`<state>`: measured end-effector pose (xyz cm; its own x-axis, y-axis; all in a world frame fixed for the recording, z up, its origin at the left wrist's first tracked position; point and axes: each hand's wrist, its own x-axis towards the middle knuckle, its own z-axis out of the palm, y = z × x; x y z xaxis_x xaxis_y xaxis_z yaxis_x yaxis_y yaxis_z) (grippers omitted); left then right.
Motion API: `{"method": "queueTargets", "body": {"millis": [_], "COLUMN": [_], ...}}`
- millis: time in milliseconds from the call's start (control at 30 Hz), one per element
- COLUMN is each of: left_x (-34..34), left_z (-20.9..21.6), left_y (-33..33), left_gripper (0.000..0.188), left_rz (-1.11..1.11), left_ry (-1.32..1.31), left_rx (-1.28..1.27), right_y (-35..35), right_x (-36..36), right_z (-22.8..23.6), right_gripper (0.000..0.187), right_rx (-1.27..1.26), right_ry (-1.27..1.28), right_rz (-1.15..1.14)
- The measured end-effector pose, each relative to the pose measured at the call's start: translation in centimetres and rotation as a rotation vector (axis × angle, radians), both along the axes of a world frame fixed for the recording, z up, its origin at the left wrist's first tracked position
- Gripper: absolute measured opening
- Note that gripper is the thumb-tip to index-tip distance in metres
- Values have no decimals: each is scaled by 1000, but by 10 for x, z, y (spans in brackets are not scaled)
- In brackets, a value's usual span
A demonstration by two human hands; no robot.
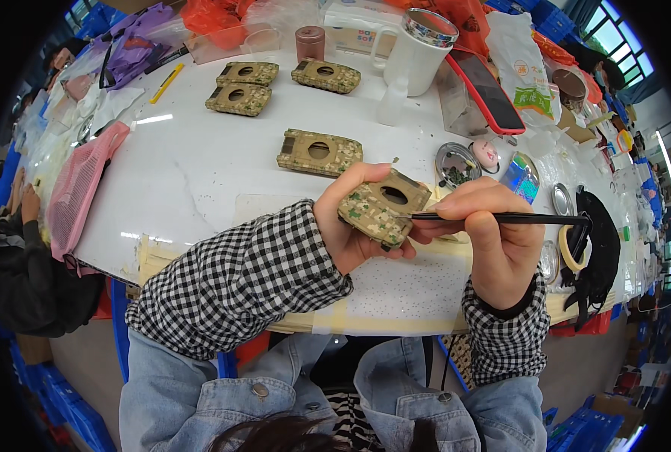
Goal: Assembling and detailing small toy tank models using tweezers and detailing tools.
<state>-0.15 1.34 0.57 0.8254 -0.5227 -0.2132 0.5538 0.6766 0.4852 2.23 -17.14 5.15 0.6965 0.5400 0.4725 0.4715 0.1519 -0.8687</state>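
My left hand [343, 218] grips a camouflage-patterned toy tank hull [373, 215] with a round hole in its top, tilted over the table's near part. In my right hand [497, 233] are slim black tweezers [531, 218], held pen-like, their tip at the hull's side. Whether the tip pinches anything is too small to tell. Just beyond my left hand lies another tank hull [298, 160]. To the right of the held hull, a round metal dish [446, 154] holds small dark green bits.
Further off sit more tank hulls [343, 79], a white lidded mug [422, 64], a red-edged phone [493, 105] and a yellow knife [167, 83]. A pink mesh bag [87, 188] hangs over the left edge; a black cloth item [603, 248] lies right. Another person's hand [30, 203] is far left.
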Motion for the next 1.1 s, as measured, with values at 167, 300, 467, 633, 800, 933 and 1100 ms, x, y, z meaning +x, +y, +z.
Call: {"method": "queueTargets", "body": {"millis": [167,300,467,633,800,933,1100], "left_x": [0,0,0,0,1,1,1], "left_z": [-1,0,-1,-1,-2,-3,-2], "left_y": [0,0,0,0,0,0,0], "left_gripper": [57,57,57,57,56,56,56], "left_rz": [3,-4,-3,-7,-11,-7,-7], "left_ry": [-12,-17,-16,-13,-15,-11,-7], "left_rx": [12,6,0,-3,-20,-26,-34], "right_y": [1,1,1,0,0,0,0], "right_x": [0,-1,-1,0,1,1,1], "right_z": [-1,1,1,0,-1,-1,0], "right_gripper": [15,15,16,16,16,16,15], "right_rx": [21,21,9,-1,-15,-5,-10], "right_ry": [5,23,18,4,-24,-12,-8], "right_rz": [5,18,15,8,11,16,13]}}
